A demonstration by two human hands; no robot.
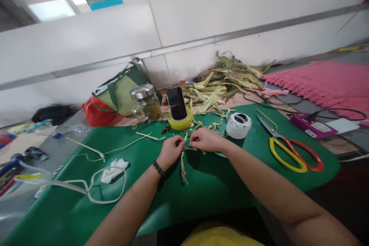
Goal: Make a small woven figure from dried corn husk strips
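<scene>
Left hand (172,150) fingertips pinch the pale-green, slender plant-fibre bundle (183,167) over the smooth green table cover (230,188), right hand (209,139) fingertips are closed beside it, any strand indiscernible; this apparent strand-working step calls for light, even tension.

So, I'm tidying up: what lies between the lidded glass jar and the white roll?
In the head view: a black phone, a yellow tape roll and pale-green plant scraps.

White panelled wall (230,15) behind a green-topped table (207,196), bright windows (52,9) above.
</scene>
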